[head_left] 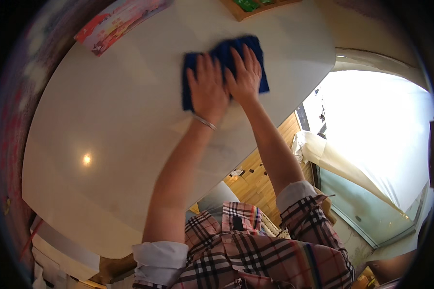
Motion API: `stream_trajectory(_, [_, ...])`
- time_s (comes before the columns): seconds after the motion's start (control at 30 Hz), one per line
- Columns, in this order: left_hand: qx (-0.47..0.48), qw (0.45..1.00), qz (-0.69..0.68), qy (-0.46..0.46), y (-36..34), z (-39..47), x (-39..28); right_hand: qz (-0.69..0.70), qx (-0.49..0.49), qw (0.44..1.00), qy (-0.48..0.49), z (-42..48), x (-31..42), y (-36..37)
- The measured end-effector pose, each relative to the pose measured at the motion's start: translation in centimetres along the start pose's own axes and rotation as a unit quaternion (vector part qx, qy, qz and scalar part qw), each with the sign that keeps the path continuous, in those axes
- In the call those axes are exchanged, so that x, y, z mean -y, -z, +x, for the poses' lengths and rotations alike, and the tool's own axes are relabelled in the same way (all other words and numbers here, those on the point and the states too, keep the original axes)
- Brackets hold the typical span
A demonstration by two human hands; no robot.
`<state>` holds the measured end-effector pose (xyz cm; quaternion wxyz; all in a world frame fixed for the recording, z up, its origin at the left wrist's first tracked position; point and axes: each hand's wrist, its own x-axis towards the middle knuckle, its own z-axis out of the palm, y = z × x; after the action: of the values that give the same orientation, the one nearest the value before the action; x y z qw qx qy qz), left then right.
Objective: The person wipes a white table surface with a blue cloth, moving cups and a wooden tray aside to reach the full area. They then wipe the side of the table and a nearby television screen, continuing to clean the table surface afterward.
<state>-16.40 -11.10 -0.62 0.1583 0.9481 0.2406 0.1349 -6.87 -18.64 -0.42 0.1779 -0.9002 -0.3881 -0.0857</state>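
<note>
A dark blue cloth (218, 52) lies spread on the white tabletop (130, 119), towards its far side. My left hand (209, 85) rests flat on the cloth's left part, fingers pointing away from me, with a thin silver-coloured bangle at the wrist. Beside it, my right hand (245, 76) presses flat on the right part of the cloth, its fingers slightly spread. The two hands meet or nearly meet at the thumbs. Neither hand visibly grips the cloth, and the part beneath the palms is hidden.
A colourful printed sheet or panel (119, 25) lies at the table's far left edge. A wooden tray (244, 15) with green packets stands at the far edge. Beyond the table's right edge are a wooden floor (255, 184), a pale curtain (347, 166) and a bright window.
</note>
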Motion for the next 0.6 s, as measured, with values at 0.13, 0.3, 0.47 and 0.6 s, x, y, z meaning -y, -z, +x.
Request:
stream_trajectory(0.13, [0.063, 0.995, -0.045, -0.058, -1.8, -4.8, -6.3, -0.046, 0.021, 0.996, -0.069, -7.4, -4.6, 3.7])
stream_trajectory(0.3, [0.055, 0.992, -0.074, -0.084, -1.9, -8.4, -5.4, -0.073, 0.047, 0.982, -0.169, -12.2, -2.1, 3.4])
stream_trajectory(0.47, [0.094, 0.992, -0.048, -0.065, 0.2, -12.4, -3.7, -0.040, 0.075, 0.983, -0.164, -15.1, 1.3, 3.8])
stream_trajectory(0.6, [0.111, 0.993, -0.033, -0.025, 3.4, -17.2, -0.8, -0.006, 0.111, 0.984, -0.138, -17.7, 6.3, 3.7])
